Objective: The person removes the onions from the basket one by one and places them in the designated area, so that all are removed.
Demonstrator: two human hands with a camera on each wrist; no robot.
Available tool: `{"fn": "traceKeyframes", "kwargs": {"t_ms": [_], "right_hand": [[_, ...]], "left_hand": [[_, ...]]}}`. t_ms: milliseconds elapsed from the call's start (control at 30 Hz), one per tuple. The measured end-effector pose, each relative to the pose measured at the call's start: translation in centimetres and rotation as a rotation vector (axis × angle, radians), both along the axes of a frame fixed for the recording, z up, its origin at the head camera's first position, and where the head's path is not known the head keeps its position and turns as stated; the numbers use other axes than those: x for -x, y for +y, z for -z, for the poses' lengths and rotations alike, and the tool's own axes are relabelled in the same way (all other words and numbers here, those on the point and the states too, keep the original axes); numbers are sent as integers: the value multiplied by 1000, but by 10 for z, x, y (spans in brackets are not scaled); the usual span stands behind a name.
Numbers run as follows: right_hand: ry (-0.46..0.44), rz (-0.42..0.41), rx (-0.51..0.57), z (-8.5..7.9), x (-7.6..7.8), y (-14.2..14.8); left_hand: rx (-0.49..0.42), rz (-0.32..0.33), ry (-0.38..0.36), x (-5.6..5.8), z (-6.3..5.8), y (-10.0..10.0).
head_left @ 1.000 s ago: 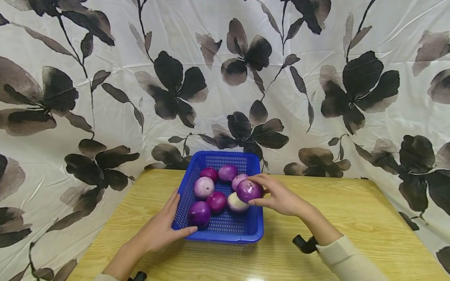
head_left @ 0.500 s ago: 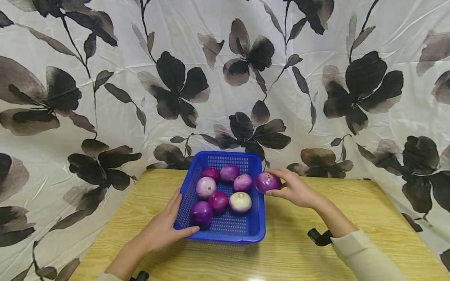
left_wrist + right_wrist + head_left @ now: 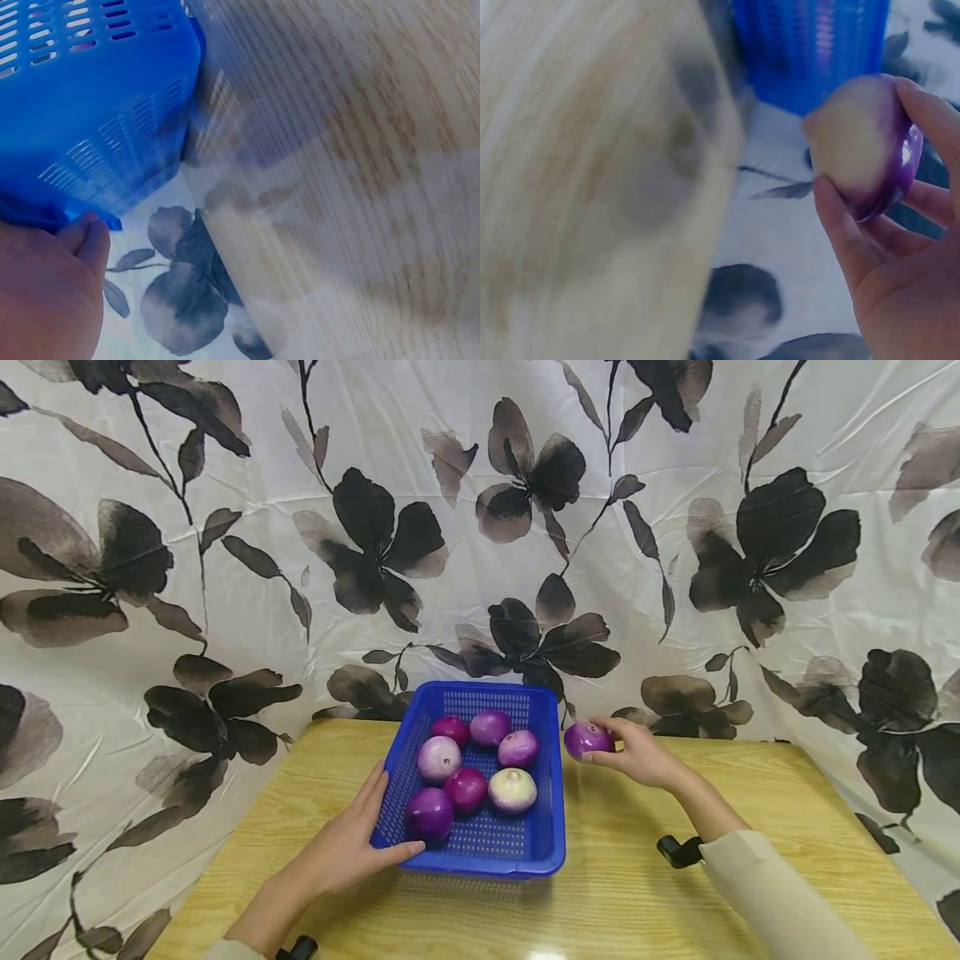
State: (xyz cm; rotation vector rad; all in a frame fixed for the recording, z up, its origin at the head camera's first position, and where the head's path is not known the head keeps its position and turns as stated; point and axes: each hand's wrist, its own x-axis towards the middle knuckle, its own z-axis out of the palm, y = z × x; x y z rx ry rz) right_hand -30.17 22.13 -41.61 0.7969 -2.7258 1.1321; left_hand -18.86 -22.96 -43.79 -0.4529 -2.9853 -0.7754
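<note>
My right hand (image 3: pixel 643 755) holds a purple onion (image 3: pixel 587 739) between thumb and fingers, just beyond the right side of the blue plastic basket (image 3: pixel 555 827). In the right wrist view the same onion (image 3: pixel 859 142) shows a pale face and a glossy purple side. My left hand (image 3: pixel 347 843) rests on the basket's near left corner, its fingers straight along the left side and its thumb over the front rim. Inside the basket lie several onions, among them a pale one (image 3: pixel 513 791), a dark purple one (image 3: pixel 429 815) and a whitish-purple one (image 3: pixel 439 759).
The basket stands on a light wooden table (image 3: pixel 675 902). Behind the table's back edge hangs a white cloth (image 3: pixel 450 568) with dark flower prints. A black wrist mount (image 3: pixel 678 852) sits at my right wrist.
My right hand has carried the onion rightward from over the basket, past its right rim, and slightly farther back. The left hand keeps its place on the basket.
</note>
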Motion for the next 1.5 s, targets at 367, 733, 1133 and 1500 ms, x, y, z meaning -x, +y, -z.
{"fn": "traceKeyframes", "kwargs": {"t_ms": [367, 733, 1133, 1500], "right_hand": [[-189, 99, 98, 37, 29, 6], [-281, 171, 107, 49, 33, 6], [-316, 187, 55, 54, 34, 6], [-360, 193, 60, 49, 30, 11]], "left_hand": [[16, 3, 10, 2, -3, -1], [19, 7, -3, 1, -2, 0], [10, 3, -19, -1, -2, 0], [5, -4, -19, 0, -2, 0]]}}
